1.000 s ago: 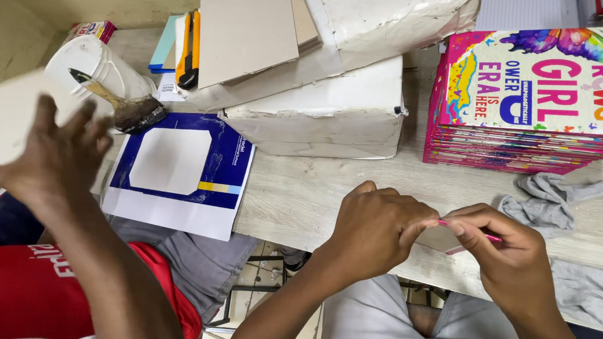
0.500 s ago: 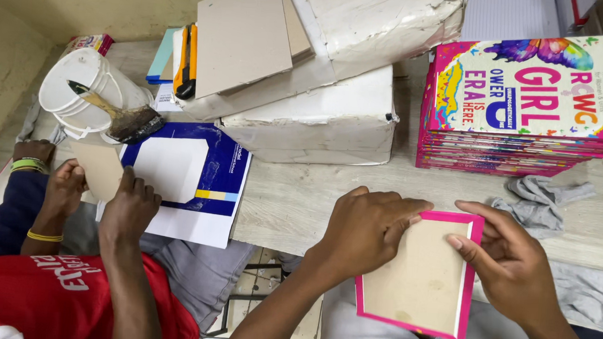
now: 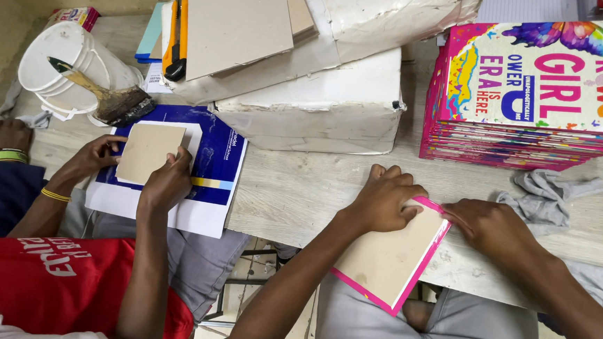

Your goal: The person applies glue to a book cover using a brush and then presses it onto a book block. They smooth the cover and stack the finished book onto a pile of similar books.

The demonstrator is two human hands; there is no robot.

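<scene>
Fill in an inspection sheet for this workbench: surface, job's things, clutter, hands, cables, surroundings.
Surface: pale wooden table, worn.
Job's things: pink-edged board overhanging the table edge.
Clutter: stack of pink books, grey cloth, wrapped white boxes, white bucket with brush.
Hands: left hand pressing the board's top; right hand at its pink edge.
Cables: nothing seen.
Surroundings: a co-worker in red presses a cardboard square onto a blue sheet.
</scene>
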